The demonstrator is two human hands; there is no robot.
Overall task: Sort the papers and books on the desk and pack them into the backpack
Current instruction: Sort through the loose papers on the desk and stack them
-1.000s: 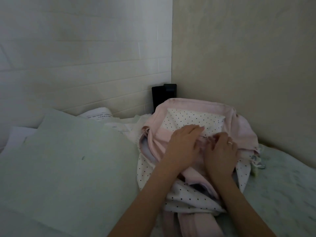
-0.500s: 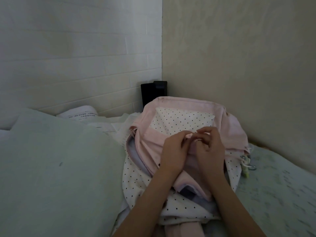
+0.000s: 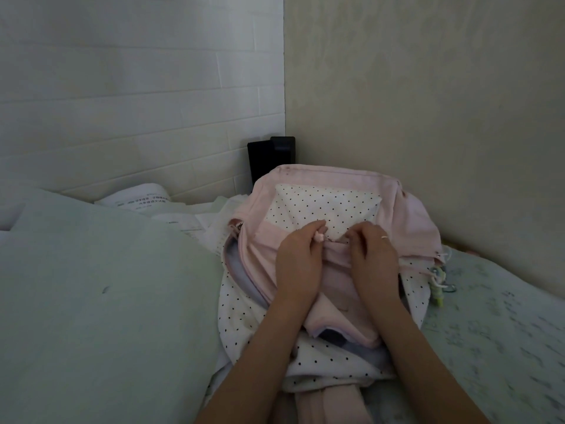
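A pink backpack (image 3: 409, 209) with white dotted panels lies on the desk, its main compartment gaping at the left side. My left hand (image 3: 298, 264) rests on its front and pinches a small pink zipper pull (image 3: 319, 237) between thumb and fingers. My right hand (image 3: 373, 258), wearing a ring, presses its curled fingers on the fabric just right of the pull. Printed papers (image 3: 143, 198) lie behind a large pale green sheet (image 3: 101, 295) on the left.
A black box-like object (image 3: 272, 157) stands in the wall corner behind the backpack. A small green charm with a clip (image 3: 438, 290) hangs at the backpack's right side. The desk surface (image 3: 495, 332) is pale with a marbled pattern.
My hands, joined at the middle of the backpack's front half a second ago, have parted. The left now holds the zipper pull a little to the left; the right has shifted right.
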